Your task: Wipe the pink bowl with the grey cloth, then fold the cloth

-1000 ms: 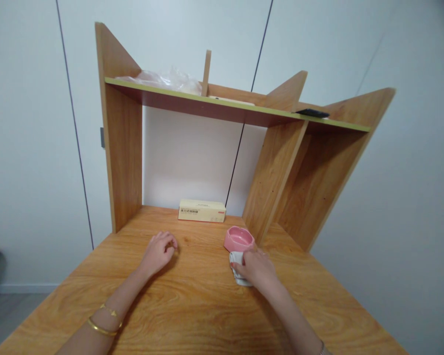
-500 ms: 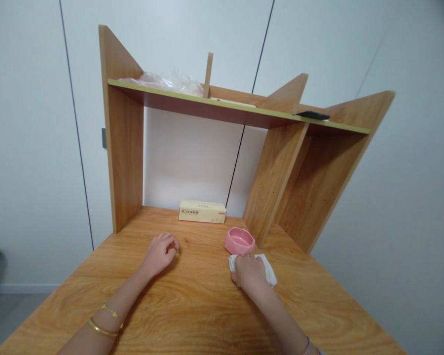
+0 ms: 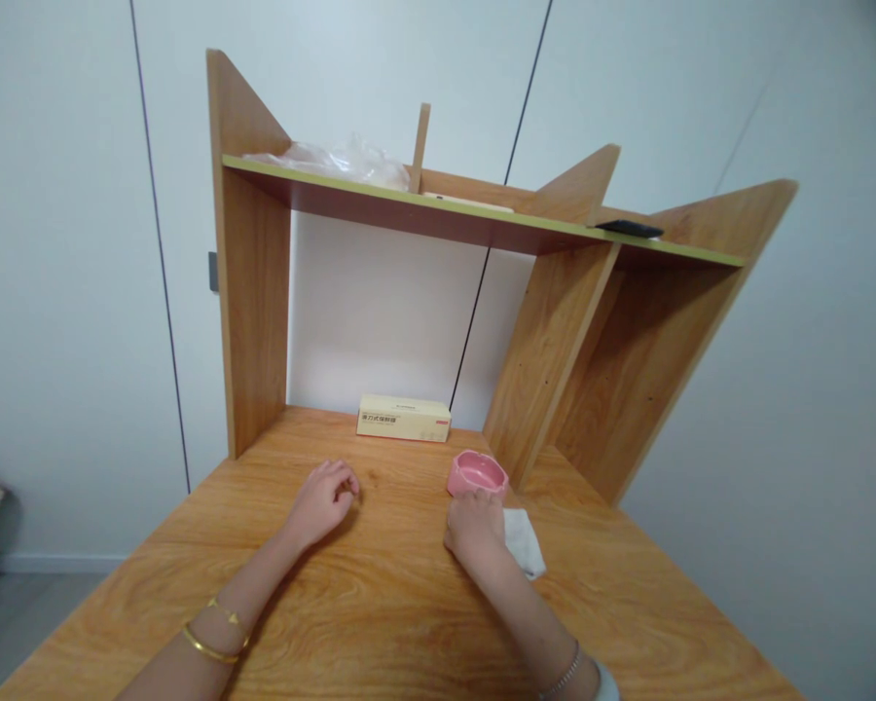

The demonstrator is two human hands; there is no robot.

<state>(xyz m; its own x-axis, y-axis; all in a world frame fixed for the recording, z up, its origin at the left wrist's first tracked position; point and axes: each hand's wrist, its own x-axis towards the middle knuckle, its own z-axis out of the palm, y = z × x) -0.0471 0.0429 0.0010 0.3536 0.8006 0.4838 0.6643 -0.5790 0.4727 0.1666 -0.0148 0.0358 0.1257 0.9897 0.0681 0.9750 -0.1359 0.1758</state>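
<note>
My left hand rests on the wooden desk with its fingers loosely curled and a gap between thumb and forefinger; nothing is in it. My right hand is closed and pressed down on the desk, directly in front of a pink faceted bowl. A white cloth sticks out from under its right side, so the hand appears to grip the cloth's left part. The fingertips are hidden behind the knuckles. The hand overlaps the bowl's lower front edge; whether it touches the bowl I cannot tell.
A cream cardboard box stands at the back of the desk. Wooden shelving rises behind, its upper shelf bearing a clear plastic bag and a flat black item. Pale wall panels lie beyond.
My right hand has moved slightly left and towards the bowl, and more of the cloth shows on its right, its far corner turned a little nearer me. My left hand has hardly moved.
</note>
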